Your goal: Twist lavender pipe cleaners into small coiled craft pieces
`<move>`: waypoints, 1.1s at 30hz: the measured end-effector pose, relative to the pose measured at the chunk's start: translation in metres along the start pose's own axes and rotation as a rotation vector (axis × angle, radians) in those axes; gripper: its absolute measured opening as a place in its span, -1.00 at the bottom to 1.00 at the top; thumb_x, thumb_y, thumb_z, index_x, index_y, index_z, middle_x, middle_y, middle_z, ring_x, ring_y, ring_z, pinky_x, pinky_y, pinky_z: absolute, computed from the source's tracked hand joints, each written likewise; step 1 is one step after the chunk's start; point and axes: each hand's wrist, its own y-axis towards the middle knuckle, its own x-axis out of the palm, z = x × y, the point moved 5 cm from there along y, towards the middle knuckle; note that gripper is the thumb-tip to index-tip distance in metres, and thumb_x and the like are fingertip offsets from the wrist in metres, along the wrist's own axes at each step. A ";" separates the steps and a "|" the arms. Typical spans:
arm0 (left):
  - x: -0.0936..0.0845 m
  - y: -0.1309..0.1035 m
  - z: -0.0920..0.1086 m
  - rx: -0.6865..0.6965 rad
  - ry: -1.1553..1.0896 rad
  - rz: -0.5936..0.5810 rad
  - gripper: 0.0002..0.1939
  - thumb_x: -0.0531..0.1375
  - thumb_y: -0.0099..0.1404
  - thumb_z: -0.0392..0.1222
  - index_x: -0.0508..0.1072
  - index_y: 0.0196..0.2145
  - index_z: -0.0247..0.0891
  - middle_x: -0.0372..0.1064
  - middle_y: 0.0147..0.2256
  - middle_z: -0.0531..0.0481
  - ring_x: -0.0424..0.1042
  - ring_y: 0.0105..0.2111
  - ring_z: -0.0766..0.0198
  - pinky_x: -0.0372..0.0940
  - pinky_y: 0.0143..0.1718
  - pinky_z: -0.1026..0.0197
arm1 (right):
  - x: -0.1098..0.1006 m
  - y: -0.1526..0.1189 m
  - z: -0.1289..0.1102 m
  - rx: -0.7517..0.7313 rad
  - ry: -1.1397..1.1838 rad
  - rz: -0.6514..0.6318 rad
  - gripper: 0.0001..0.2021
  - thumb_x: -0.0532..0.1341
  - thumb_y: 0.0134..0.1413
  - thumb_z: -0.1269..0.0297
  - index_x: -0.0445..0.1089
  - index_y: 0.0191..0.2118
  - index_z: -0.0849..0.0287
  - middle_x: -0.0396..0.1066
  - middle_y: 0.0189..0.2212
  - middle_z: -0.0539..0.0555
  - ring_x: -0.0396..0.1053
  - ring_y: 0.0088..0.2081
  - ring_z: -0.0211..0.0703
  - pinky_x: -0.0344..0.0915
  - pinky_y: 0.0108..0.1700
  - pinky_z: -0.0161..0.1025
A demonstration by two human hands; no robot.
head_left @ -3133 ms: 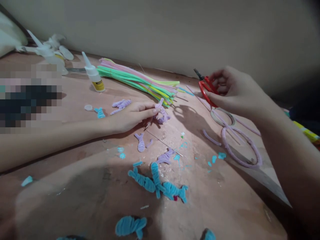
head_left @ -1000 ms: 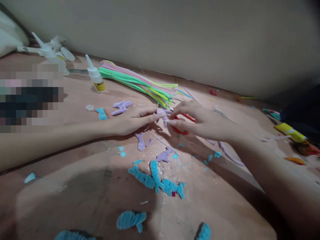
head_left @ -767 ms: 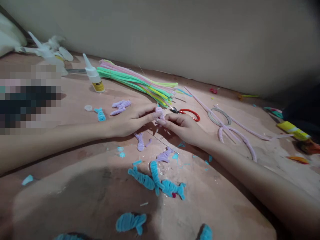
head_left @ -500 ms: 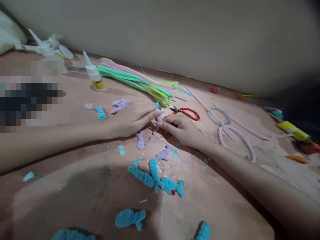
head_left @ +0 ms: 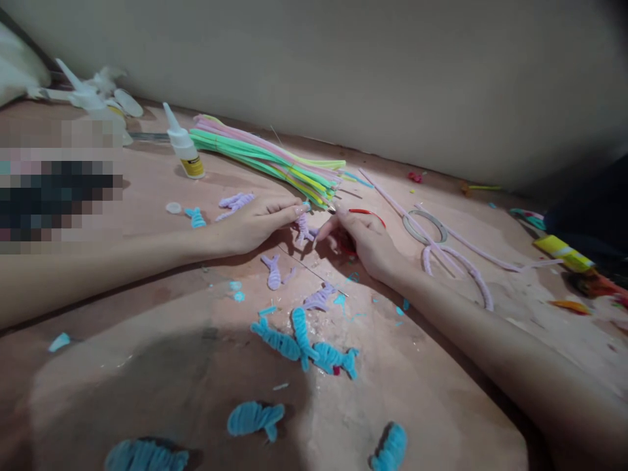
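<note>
Left hand [head_left: 258, 226] clamped on lilac fuzzy fish [head_left: 303, 227], between both hands. Right hand [head_left: 370, 245] at red-handled pliers [head_left: 367, 212] (grip cannot be told). Advisable: steady the body without crushing its coils.

**Fuzz beside gloss**

From where I stood, the lilac piece [head_left: 303, 226], bundled stems [head_left: 265, 157] and ribbed blue figures [head_left: 279, 343] looked soft, fuzzy and matt. The red handle [head_left: 367, 212] shone smoothly. The upright bottle [head_left: 189, 154] was translucent plastic; the dull tabletop [head_left: 147, 399] carried glossy patches; the wall [head_left: 343, 78] looked matt.
</note>
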 end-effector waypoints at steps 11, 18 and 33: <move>0.009 -0.007 0.006 0.139 0.629 -0.303 -0.42 -0.10 0.57 0.12 0.41 -0.46 -0.23 0.48 -0.36 -0.04 0.45 -0.28 0.19 0.32 -0.04 0.08 | -0.047 0.018 0.002 -0.233 -0.150 0.354 -0.69 0.29 0.27 -0.08 0.42 -0.21 0.09 0.25 -0.48 -0.06 0.20 -0.50 -0.29 0.23 -0.43 -0.30; -0.008 0.023 0.018 0.449 1.193 0.104 -0.58 -0.03 0.56 0.02 0.47 0.05 -0.29 0.43 0.10 -0.25 0.35 0.12 -0.10 0.18 0.19 -0.15 | -0.049 0.039 0.001 -0.280 -0.586 0.214 -0.67 0.16 0.42 0.09 0.34 0.18 0.05 0.48 -0.16 0.10 0.39 -0.27 -0.11 0.38 -0.16 -0.14; -0.036 0.058 -0.009 0.401 1.109 0.177 -0.43 0.20 0.42 -0.04 0.29 0.31 -0.24 0.30 0.24 -0.26 0.31 0.23 -0.14 0.18 0.30 -0.17 | -0.059 0.069 -0.017 -0.377 -1.044 0.173 -0.85 0.15 0.35 0.27 0.40 -0.28 0.12 0.49 -0.34 0.12 0.27 -0.33 -0.05 0.00 -0.29 -0.19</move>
